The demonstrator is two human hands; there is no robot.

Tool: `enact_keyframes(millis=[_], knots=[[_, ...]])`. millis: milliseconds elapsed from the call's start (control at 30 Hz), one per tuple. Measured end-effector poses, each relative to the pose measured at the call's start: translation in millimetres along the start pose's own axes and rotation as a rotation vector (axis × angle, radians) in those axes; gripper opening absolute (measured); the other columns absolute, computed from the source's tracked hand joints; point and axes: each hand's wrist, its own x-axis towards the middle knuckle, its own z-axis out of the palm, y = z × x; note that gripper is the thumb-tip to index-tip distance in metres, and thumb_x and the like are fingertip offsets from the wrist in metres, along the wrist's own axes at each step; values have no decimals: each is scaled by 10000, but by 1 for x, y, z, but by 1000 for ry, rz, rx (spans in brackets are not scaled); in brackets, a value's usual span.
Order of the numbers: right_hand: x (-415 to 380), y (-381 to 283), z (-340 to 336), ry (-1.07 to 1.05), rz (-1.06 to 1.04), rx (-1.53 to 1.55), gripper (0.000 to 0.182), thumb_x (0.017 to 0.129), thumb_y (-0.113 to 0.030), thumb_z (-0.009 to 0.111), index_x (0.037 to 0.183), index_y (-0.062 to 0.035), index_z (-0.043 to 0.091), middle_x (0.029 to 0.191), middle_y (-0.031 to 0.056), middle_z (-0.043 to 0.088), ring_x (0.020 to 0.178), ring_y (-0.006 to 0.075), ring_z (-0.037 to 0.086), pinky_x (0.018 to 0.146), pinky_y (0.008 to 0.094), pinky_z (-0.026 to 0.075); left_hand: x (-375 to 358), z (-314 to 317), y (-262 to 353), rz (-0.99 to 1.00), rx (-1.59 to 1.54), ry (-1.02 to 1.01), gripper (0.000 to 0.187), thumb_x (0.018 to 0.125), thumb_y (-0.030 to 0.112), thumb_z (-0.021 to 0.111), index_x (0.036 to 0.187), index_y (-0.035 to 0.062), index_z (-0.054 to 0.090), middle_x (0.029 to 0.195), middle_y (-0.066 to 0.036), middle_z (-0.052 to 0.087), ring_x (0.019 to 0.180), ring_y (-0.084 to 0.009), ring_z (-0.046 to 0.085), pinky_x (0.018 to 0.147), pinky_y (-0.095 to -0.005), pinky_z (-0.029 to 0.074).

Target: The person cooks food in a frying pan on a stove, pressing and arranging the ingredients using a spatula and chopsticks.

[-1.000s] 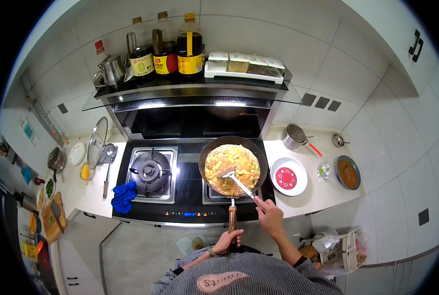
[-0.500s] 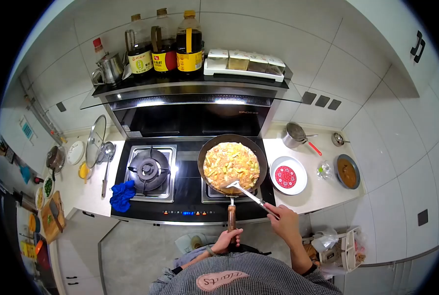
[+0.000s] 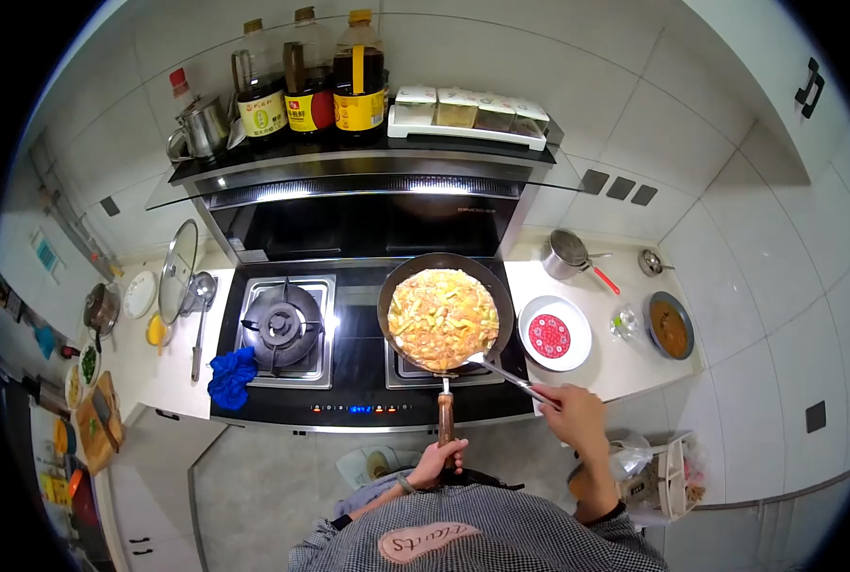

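A dark frying pan point(image 3: 507, 324) sits on the right burner, filled with chopped yellow-orange food point(image 3: 442, 315) with green pieces. My left hand point(image 3: 436, 464) is wrapped round the lower end of its wooden handle point(image 3: 446, 419). In my right hand point(image 3: 575, 417) is a spatula point(image 3: 513, 377), its handle gripped in closed fingers. The spatula's head meets the food at the pan's near right edge, and the food partly hides it. Right of the pan stands a white bowl point(image 3: 580, 355) with a red patterned bottom.
Left on the hob are a bare burner point(image 3: 282, 326) and a blue cloth point(image 3: 232, 377). A small pot point(image 3: 566, 255) and a bowl of brown sauce point(image 3: 670, 326) stand on the right counter. At left lie a ladle point(image 3: 197, 329), a glass lid point(image 3: 178, 272) and a knife on a cutting board point(image 3: 96, 434).
My right hand has moved right, drawing the spatula from over the food to the pan's near right edge. My left hand still grips the pan handle. The view has shifted slightly.
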Motion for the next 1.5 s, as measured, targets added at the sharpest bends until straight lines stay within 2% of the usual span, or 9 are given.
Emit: enact_keyframes(millis=[433, 600, 767, 833, 967, 1067, 1200, 1233, 1500], knots=[[25, 13, 14, 213, -65, -49, 299, 756, -209, 672, 1050, -250, 705, 790, 119, 617, 731, 327, 618, 662, 442, 473, 0, -1, 0, 5, 0, -30, 215, 891, 224, 632, 792, 92, 494, 665, 16, 481, 581, -100, 505, 538, -258, 448], [25, 16, 8, 163, 81, -2, 296, 793, -216, 655, 1086, -237, 690, 808, 147, 631, 746, 338, 621, 667, 427, 477, -5, 1, 1, -17, -3, 14, 217, 885, 226, 641, 789, 95, 497, 657, 17, 485, 573, -101, 505, 534, -259, 446], [58, 38, 60, 173, 168, 379, 335, 843, -216, 615, 1156, -97, 627, 896, 228, 651, 838, 356, 641, 726, 406, 482, -1, 1, -1, -12, -25, -11, 206, 883, 226, 644, 809, 98, 502, 657, 18, 483, 572, -101, 504, 530, -263, 444], [67, 50, 95, 240, 43, 522, 347, 869, -196, 581, 1164, -14, 594, 935, 246, 644, 879, 349, 647, 760, 381, 483, -4, 2, 2, -1, -18, -7, 206, 884, 227, 643, 810, 97, 502, 657, 18, 482, 571, -101, 503, 531, -264, 444], [78, 24, 78, 212, 137, 510, 344, 877, -207, 569, 1152, -4, 600, 855, 237, 646, 794, 347, 654, 704, 384, 488, -3, 2, 2, -4, -15, -17, 211, 887, 233, 641, 810, 97, 498, 662, 17, 483, 569, -103, 501, 532, -264, 444], [114, 33, 115, 431, 8, 476, 343, 879, -194, 570, 1156, 6, 601, 707, 206, 608, 606, 178, 583, 578, 332, 443, -1, -2, -2, -13, -12, -26, 212, 889, 238, 637, 816, 99, 495, 664, 17, 484, 572, -103, 505, 533, -262, 447], [140, 16, 136, 263, -32, 588, 333, 885, -210, 558, 1154, -21, 609, 657, 184, 607, 554, 167, 573, 541, 331, 435, 0, -2, -1, -2, -18, -28, 211, 893, 241, 633, 822, 103, 489, 666, 22, 489, 571, -100, 512, 531, -256, 452], [143, 13, 142, 193, 41, 615, 326, 881, -232, 522, 1158, -89, 616, 816, 243, 629, 784, 379, 641, 664, 413, 491, 0, -2, -2, 1, -19, -26, 211, 893, 241, 633, 822, 103, 489, 666, 22, 489, 571, -100, 512, 531, -256, 452], [115, -17, 132, 112, -216, 463, 348, 850, -172, 581, 1196, -145, 607, 795, 184, 647, 733, 357, 639, 636, 412, 505, -6, 5, 3, 3, 30, -11, 220, 917, 216, 590, 781, 108, 454, 666, 33, 436, 600, -95, 467, 549, -254, 406]])
